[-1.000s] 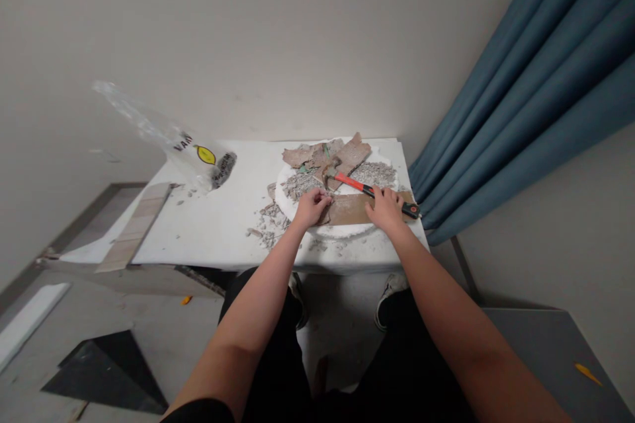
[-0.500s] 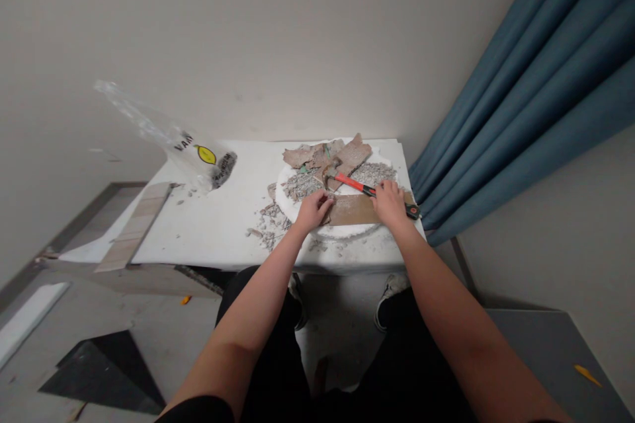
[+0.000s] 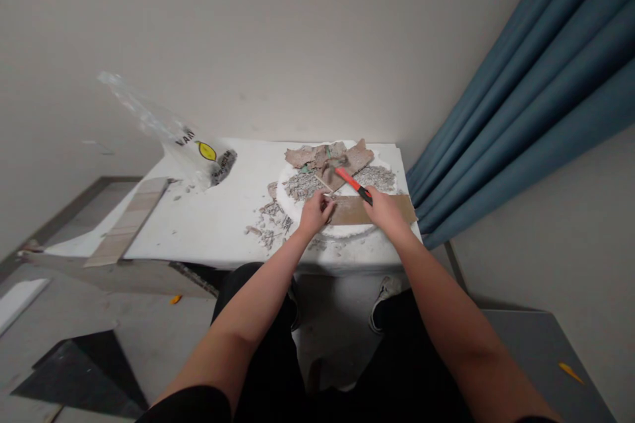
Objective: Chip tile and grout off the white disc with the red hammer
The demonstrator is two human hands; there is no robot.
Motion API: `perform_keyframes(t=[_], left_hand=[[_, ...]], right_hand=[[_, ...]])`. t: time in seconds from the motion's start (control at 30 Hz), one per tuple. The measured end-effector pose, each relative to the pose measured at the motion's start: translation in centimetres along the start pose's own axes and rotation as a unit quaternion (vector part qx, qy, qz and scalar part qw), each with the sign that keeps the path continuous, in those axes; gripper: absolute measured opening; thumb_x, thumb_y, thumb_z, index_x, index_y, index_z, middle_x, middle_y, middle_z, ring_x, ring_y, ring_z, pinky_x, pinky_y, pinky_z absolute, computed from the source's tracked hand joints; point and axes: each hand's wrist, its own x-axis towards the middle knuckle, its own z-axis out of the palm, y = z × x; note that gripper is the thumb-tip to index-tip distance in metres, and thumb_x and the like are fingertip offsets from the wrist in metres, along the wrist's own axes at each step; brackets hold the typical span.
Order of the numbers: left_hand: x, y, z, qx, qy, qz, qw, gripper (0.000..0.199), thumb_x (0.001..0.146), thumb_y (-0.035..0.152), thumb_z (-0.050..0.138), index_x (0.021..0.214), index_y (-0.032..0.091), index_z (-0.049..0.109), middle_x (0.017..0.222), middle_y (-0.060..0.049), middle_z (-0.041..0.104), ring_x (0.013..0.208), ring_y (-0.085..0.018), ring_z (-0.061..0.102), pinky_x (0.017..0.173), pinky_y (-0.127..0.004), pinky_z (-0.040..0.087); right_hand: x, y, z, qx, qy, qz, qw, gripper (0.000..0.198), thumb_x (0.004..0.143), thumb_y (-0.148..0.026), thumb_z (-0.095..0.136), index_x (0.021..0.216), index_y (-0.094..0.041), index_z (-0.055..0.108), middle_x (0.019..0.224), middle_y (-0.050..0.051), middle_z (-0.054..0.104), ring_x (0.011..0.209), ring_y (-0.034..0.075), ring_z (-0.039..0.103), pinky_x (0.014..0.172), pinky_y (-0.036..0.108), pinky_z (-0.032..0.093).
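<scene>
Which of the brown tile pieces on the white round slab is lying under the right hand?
The long flat brown strip at the slab's near edge; the right hand rests over it, while the other broken brown pieces lie piled at the far side.

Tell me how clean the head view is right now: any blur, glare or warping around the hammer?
Head view: the hammer head is motion-blurred, the right hand and left hand fairly sharp; light is soft and even, shadows faint, no glare except a sheen on the plastic bag; wide-angle warping bends the curtain and forearms at the edges.
</scene>
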Motion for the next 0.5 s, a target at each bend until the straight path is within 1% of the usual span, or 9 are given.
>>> perform_keyframes(t=[0.1, 0.17, 0.23, 0.3, 0.4, 0.5], left_hand=[[-0.1, -0.1, 0.2, -0.018, 0.004, -0.003, 1.0, 0.037, 0.09, 0.036, 0.06, 0.123, 0.023, 0.051, 0.091, -0.002, 0.072, 0.08, -0.015, 0.066, 0.079, -0.028, 0.049], [-0.1, -0.1, 0.2, -0.019, 0.004, -0.002, 1.0, 0.036, 0.09, 0.035, 0.06, 0.122, 0.023, 0.05, 0.092, -0.002, 0.073, 0.081, -0.015, 0.067, 0.079, -0.029, 0.049], [-0.1, -0.1, 0.3, -0.016, 0.002, -0.004, 1.0, 0.036, 0.089, 0.033, 0.06, 0.122, 0.023, 0.05, 0.092, -0.002, 0.073, 0.081, -0.015, 0.067, 0.079, -0.029, 0.049], [0.0, 0.0, 0.3, -0.018, 0.002, -0.011, 1.0, 0.038, 0.089, 0.033, 0.061, 0.123, 0.023, 0.048, 0.092, -0.002, 0.073, 0.078, -0.015, 0.067, 0.077, -0.029, 0.049], [0.0, 0.1, 0.4, -0.027, 0.011, -0.02, 0.999, 0.042, 0.087, 0.032, 0.062, 0.125, 0.023, 0.045, 0.09, -0.001, 0.073, 0.075, -0.015, 0.066, 0.075, -0.028, 0.049], [-0.1, 0.1, 0.5, -0.031, 0.017, -0.018, 0.999, 0.045, 0.087, 0.033, 0.064, 0.126, 0.022, 0.045, 0.089, -0.001, 0.073, 0.073, -0.015, 0.066, 0.073, -0.028, 0.049]], right_hand=[[-1.8, 0.9, -1.6, 0.108, 0.067, -0.03, 0.991, 0.042, 0.099, -0.031, 0.046, 0.139, -0.019, 0.053, 0.114, 0.012, 0.072, 0.105, 0.029, 0.067, 0.086, 0.035, 0.049], [-3.7, 1.4, -2.5, 0.155, 0.083, -0.049, 0.983, 0.044, 0.1, -0.033, 0.041, 0.139, -0.017, 0.054, 0.112, 0.012, 0.072, 0.104, 0.029, 0.066, 0.088, 0.037, 0.05], [-5.7, 1.8, -2.9, 0.171, 0.06, -0.046, 0.982, 0.046, 0.102, -0.034, 0.034, 0.14, -0.018, 0.055, 0.104, 0.011, 0.073, 0.097, 0.029, 0.067, 0.085, 0.039, 0.052], [-7.5, 1.9, -2.8, 0.166, 0.032, -0.042, 0.985, 0.05, 0.102, -0.035, 0.033, 0.146, -0.02, 0.052, 0.103, 0.01, 0.073, 0.093, 0.028, 0.068, 0.083, 0.039, 0.053], [-9.3, 1.7, -2.4, 0.155, 0.01, -0.048, 0.987, 0.056, 0.101, -0.035, 0.035, 0.154, -0.02, 0.044, 0.117, 0.012, 0.072, 0.101, 0.028, 0.068, 0.086, 0.039, 0.053], [-10.0, 1.1, -2.0, 0.147, 0.002, -0.046, 0.988, 0.059, 0.102, -0.033, 0.035, 0.159, -0.022, 0.038, 0.128, 0.012, 0.07, 0.108, 0.03, 0.067, 0.088, 0.038, 0.053]])
